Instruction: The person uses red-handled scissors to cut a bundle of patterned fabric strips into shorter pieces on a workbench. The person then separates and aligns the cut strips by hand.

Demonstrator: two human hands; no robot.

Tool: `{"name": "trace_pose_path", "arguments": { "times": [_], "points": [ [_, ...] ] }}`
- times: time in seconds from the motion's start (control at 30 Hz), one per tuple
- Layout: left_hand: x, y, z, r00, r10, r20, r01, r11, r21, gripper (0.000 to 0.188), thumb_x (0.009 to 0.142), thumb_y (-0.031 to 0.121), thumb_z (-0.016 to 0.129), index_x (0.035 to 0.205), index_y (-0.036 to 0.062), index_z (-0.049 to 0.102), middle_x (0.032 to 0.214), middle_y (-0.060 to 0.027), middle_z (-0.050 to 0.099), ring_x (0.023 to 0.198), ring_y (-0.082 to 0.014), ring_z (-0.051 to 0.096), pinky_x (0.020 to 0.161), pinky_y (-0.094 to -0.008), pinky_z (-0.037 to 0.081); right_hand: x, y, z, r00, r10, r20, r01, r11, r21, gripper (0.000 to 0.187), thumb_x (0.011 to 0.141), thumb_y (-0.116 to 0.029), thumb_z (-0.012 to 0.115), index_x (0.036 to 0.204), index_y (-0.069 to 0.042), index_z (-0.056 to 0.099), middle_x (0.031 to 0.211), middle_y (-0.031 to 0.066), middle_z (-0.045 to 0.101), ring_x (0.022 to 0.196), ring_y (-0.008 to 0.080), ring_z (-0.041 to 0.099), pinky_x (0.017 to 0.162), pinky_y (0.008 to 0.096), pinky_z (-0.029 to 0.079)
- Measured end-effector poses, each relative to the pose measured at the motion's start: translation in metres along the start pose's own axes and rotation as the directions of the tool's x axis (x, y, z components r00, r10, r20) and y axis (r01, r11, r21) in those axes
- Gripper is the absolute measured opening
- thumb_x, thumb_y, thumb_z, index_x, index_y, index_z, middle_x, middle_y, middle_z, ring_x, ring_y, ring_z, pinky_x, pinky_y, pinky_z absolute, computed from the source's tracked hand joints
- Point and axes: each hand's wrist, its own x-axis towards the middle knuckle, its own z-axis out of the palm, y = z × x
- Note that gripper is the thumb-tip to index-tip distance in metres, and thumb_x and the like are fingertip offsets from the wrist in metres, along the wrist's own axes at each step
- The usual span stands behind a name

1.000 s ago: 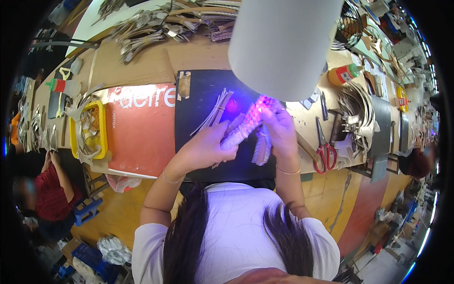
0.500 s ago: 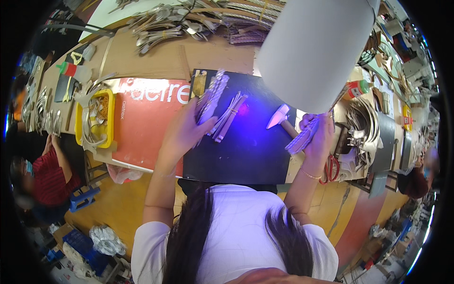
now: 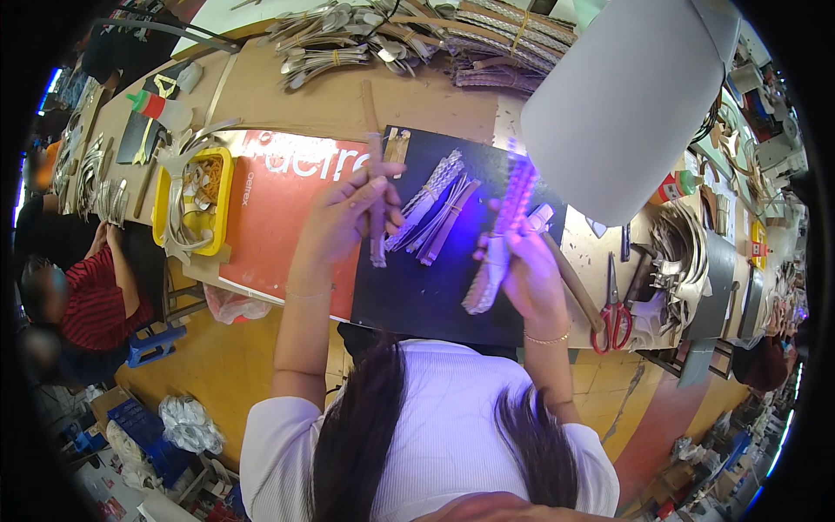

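My left hand (image 3: 352, 213) is closed round a narrow brown strap (image 3: 377, 246), held upright near the left edge of the black board (image 3: 417, 296). Over the board's right part, my right hand (image 3: 531, 261) grips a bundle of braided straps (image 3: 489, 274), lit purple at its upper end. Between the hands lie a pale braided bundle (image 3: 424, 202) and a tied bundle of thin straps (image 3: 450, 224). Close to my right hand is a hammer (image 3: 574, 283), its head partly hidden behind the fingers.
Red-handled scissors (image 3: 614, 317) lie at the right. A big grey-white cylinder (image 3: 622, 113) hangs over the board's far right. At left are a red sheet (image 3: 287, 217) and a yellow basket (image 3: 224, 204). Strap bundles (image 3: 504, 43) are piled at the back; a brown strip (image 3: 368, 104) lies before them.
The braided bundle from my left hand now lies on the board, and that hand holds a brown strap. My right hand has come left with its bundle, uncovering the scissors.
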Motion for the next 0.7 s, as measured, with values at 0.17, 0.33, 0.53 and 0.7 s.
{"name": "trace_pose_path", "arguments": {
  "times": [0.17, 0.33, 0.53, 0.7],
  "points": [
    [-0.002, -0.014, 0.029, 0.996, -0.03, 0.089, 0.046, 0.981, -0.186, 0.04, 0.096, 0.02, 0.049, 0.128, -0.0037, 0.046, 0.084, -0.0031, 0.052, 0.07, -0.0137, 0.054, 0.058, -0.0249, 0.046, 0.015, 0.012, 0.025, 0.992, 0.072, 0.106, -0.071, 0.997, -0.013, 0.034, 0.094, -0.014, 0.054, 0.124, -0.002, 0.045, 0.105, 0.0074, 0.058, 0.097, 0.0188, 0.058, 0.09, 0.0348, 0.046],
    [-0.012, -0.021, 0.048, 0.996, 0.041, 0.078, -0.007, 0.917, -0.399, 0.042, 0.094, 0.014, 0.05, 0.132, -0.0038, 0.043, 0.095, -0.005, 0.058, 0.082, -0.0122, 0.055, 0.072, -0.0259, 0.046, 0.028, 0.015, 0.033, 0.996, -0.002, 0.086, 0.003, 1.0, -0.001, 0.031, 0.094, -0.014, 0.054, 0.122, -0.002, 0.049, 0.107, 0.0057, 0.06, 0.098, 0.0165, 0.058, 0.09, 0.033, 0.046],
    [-0.019, -0.023, 0.054, 0.993, 0.12, 0.008, -0.113, 0.954, -0.279, 0.04, 0.091, 0.008, 0.056, 0.128, -0.0041, 0.047, 0.106, -0.0073, 0.06, 0.09, -0.0121, 0.058, 0.081, -0.0267, 0.048, 0.035, 0.012, 0.032, 0.999, 0.018, 0.04, -0.02, 0.999, 0.051, 0.036, 0.095, -0.017, 0.054, 0.126, -0.001, 0.047, 0.105, 0.0046, 0.06, 0.096, 0.013, 0.059, 0.085, 0.0291, 0.048],
    [-0.014, -0.042, 0.062, 0.99, 0.143, -0.005, -0.136, 0.929, -0.343, 0.021, 0.094, 0.013, 0.054, 0.11, -0.0001, 0.051, 0.1, -0.0082, 0.061, 0.09, -0.0145, 0.061, 0.079, -0.0291, 0.052, 0.034, 0.017, 0.028, 0.998, -0.052, 0.039, 0.055, 0.995, -0.078, 0.041, 0.093, -0.015, 0.056, 0.129, 0.0, 0.044, 0.103, 0.0052, 0.06, 0.09, 0.0114, 0.058, 0.083, 0.0277, 0.049]
  ]
}}
